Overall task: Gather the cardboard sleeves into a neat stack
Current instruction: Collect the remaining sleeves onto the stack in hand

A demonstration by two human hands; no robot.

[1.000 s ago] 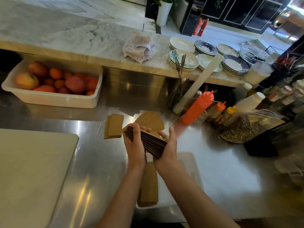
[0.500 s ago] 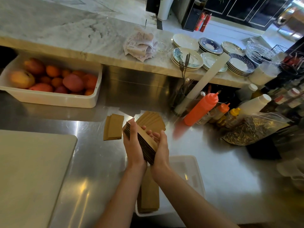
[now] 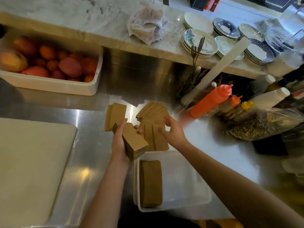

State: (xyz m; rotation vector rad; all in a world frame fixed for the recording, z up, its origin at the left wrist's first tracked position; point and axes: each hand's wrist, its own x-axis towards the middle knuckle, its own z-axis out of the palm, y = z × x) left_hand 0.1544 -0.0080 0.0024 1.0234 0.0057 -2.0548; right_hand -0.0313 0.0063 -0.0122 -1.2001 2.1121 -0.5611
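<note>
My left hand (image 3: 118,142) grips a thick stack of brown cardboard sleeves (image 3: 135,142) held above the steel counter. My right hand (image 3: 172,131) is off the stack, fingers apart, hovering over loose sleeves (image 3: 153,137) fanned on the counter. A second fanned pile (image 3: 152,110) lies just beyond them. A small pile of sleeves (image 3: 115,113) rests to the left. Another neat pile of sleeves (image 3: 151,183) lies inside a clear plastic tub (image 3: 189,195) near the front edge.
A white cutting board (image 3: 32,170) fills the left. A white bin of fruit (image 3: 49,83) stands at the back left. Orange squeeze bottles (image 3: 212,101), a bag of seeds (image 3: 263,124) and a cutlery holder (image 3: 192,79) crowd the right. Stacked plates (image 3: 202,41) sit on the marble shelf.
My right hand has let go of the stack and moved right, over the loose sleeves. The left hand alone now holds the stack, tilted flatter.
</note>
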